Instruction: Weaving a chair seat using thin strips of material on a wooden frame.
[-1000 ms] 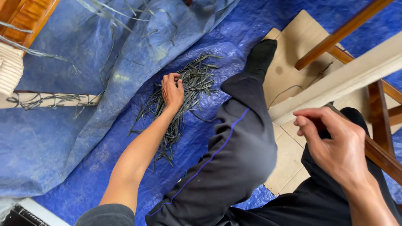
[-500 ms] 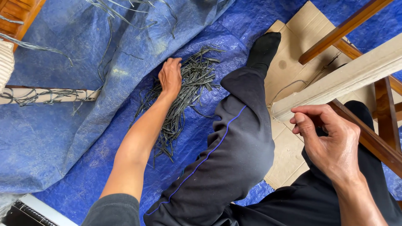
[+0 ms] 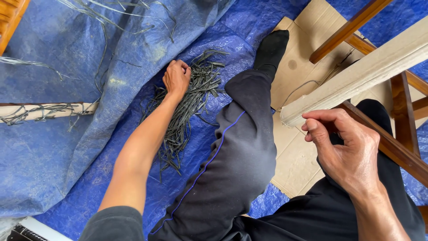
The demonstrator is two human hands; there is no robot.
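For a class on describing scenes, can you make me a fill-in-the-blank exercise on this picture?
1. The left hand rests on a pile of dark ____.
2. The strips lie on a ____ tarp.
3. The right hand is beside a pale wooden ____.
Missing words: strips; blue; beam

A flattened tan cardboard sheet (image 3: 298, 151), likely an opened box, lies at centre right of the frame; no labels, signs or screens.

A crumpled blue plastic tarpaulin (image 3: 53, 147) covers the floor beneath a flattened brown cardboard sheet (image 3: 296, 156), a pale wooden beam (image 3: 356, 73) and dark brown wooden frame rails (image 3: 403, 105)
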